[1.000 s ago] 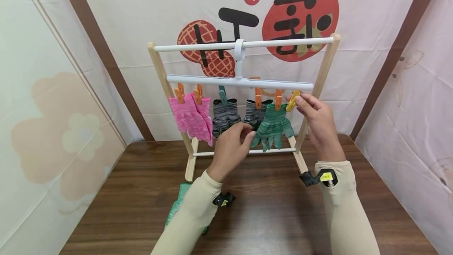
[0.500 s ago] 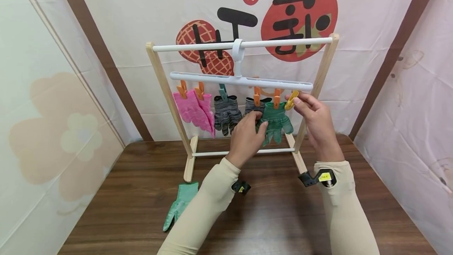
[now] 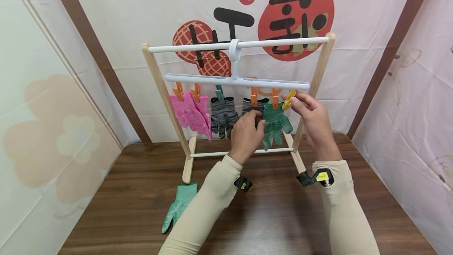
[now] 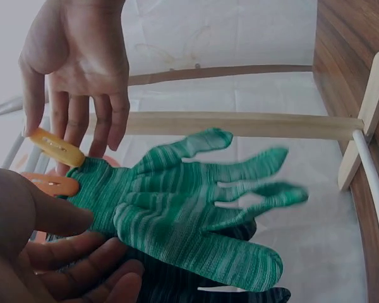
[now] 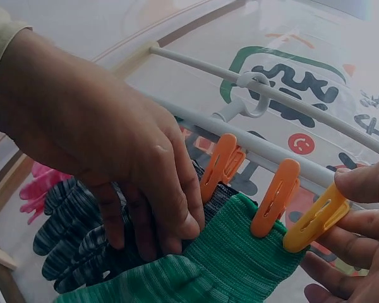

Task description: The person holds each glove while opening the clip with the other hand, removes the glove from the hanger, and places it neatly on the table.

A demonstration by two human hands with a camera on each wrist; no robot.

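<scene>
Right grip: my right grip pinches the yellow peg between thumb and fingers.
Yellow peg: tilted, just under the right end of the white hanger, its lower tip at the cuff corner of the hanging green glove.
Hanging green glove: cuff up, fingers dangling, between my two grips; an orange peg clips its cuff beside the yellow one.
Left grip: my left grip is at the hanging green glove's edge, fingers bent in front of the right grey glove; whether it pinches cloth, I cannot tell.
Right grey glove: hung from its own orange peg, partly behind my left grip.
Left grey glove: hung from a teal peg.
Pink gloves: at the far left, under two orange pegs.
Rack: wooden-sided, standing on the brown surface, the hanger hooked over its top rail.
Loose green glove: lying on the surface, near my left sleeve.
</scene>
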